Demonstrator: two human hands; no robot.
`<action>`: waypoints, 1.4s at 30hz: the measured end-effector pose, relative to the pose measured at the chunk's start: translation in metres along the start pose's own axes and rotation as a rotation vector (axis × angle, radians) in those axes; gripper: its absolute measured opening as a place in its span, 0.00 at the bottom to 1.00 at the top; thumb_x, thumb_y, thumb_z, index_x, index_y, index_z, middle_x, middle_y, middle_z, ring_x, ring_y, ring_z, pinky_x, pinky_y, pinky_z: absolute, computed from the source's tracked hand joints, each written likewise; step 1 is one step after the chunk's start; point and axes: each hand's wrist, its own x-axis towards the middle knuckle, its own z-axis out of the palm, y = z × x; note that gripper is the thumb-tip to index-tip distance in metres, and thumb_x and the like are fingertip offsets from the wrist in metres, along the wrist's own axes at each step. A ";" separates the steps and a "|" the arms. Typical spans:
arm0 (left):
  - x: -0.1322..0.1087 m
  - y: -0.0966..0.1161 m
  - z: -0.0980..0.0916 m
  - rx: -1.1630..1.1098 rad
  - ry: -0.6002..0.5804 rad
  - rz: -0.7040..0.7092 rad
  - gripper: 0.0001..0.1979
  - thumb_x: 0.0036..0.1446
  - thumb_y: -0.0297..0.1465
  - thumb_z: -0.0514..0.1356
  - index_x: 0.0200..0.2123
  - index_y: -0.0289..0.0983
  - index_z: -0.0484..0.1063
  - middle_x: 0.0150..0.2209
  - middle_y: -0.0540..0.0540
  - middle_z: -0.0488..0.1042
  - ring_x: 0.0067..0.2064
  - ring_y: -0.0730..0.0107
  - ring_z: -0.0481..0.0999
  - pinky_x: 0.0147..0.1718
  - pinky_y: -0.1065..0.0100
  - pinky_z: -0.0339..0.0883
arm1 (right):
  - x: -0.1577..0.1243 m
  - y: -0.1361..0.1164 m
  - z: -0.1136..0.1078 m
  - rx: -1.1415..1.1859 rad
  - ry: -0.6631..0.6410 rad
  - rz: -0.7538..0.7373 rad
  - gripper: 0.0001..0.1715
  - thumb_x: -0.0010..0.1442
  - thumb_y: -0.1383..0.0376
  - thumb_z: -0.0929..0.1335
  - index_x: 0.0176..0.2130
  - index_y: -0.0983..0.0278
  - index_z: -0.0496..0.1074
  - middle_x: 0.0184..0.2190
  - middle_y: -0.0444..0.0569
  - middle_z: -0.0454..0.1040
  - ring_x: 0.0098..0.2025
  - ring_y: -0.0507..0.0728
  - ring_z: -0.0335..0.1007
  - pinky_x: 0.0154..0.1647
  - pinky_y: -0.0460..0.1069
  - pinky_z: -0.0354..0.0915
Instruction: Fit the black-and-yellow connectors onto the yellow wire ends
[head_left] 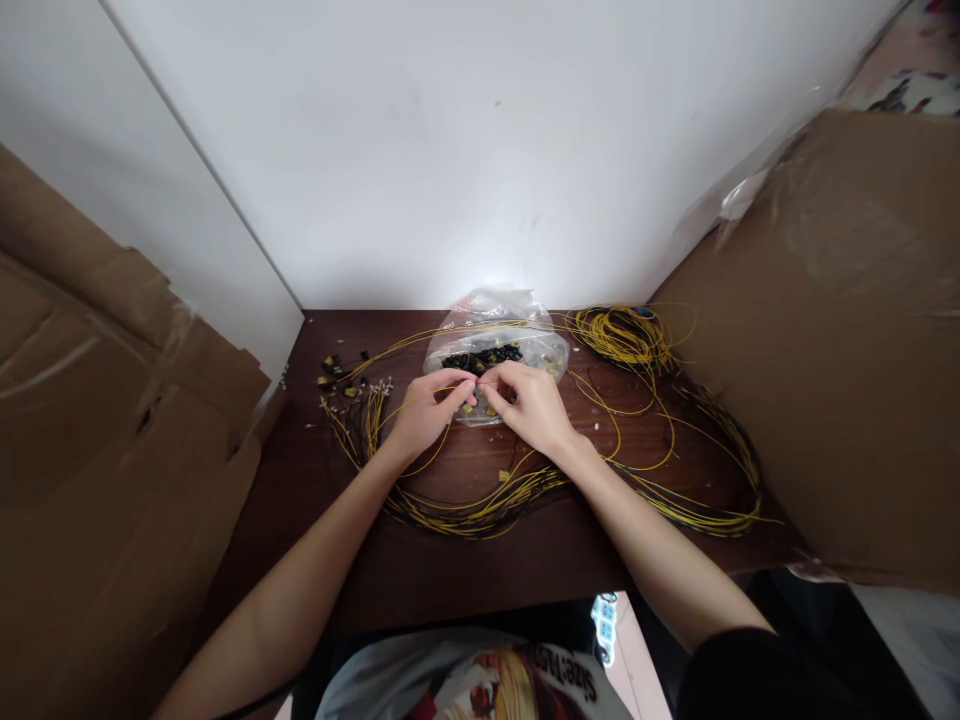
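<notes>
My left hand (433, 408) and my right hand (527, 402) meet fingertip to fingertip over the near edge of a clear plastic bag (487, 308). Both are closed in a pinch. A thin yellow wire runs into the left fingers; whatever small piece sits between the fingertips is too small to make out. Inside the bag lie many small black parts (480, 358) and some yellow ones. Beneath my forearms curves a bundle of yellow and black wires (480, 515), its left ends tipped with small pale pieces.
A coil of yellow wire (626, 338) lies at the back right of the brown table (450, 585). Several small yellow and black parts (330, 375) are scattered at the left. Cardboard (97, 430) stands on the left, a large cardboard box (840, 350) on the right, and a white wall (465, 150) behind.
</notes>
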 end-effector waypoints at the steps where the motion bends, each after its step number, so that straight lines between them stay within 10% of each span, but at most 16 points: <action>1: 0.000 0.001 0.000 -0.008 0.007 -0.007 0.12 0.55 0.35 0.56 0.37 0.33 0.73 0.26 0.47 0.75 0.22 0.77 0.66 0.21 0.75 0.60 | 0.000 0.000 0.000 0.001 0.006 0.003 0.08 0.59 0.67 0.63 0.33 0.64 0.71 0.28 0.45 0.72 0.31 0.51 0.67 0.31 0.45 0.59; 11: 0.000 0.009 -0.002 0.040 -0.010 -0.012 0.22 0.59 0.40 0.50 0.22 0.33 0.73 0.18 0.49 0.71 0.20 0.76 0.65 0.24 0.73 0.61 | 0.000 -0.001 0.000 0.004 0.082 0.051 0.08 0.58 0.67 0.63 0.31 0.64 0.71 0.28 0.46 0.73 0.29 0.51 0.66 0.31 0.45 0.60; 42: -0.001 0.011 -0.004 0.108 -0.031 -0.020 0.19 0.58 0.38 0.51 0.23 0.34 0.74 0.21 0.48 0.73 0.23 0.74 0.68 0.24 0.74 0.61 | 0.001 0.001 0.002 0.019 0.035 0.025 0.08 0.58 0.67 0.63 0.35 0.64 0.72 0.30 0.46 0.74 0.30 0.51 0.67 0.32 0.45 0.60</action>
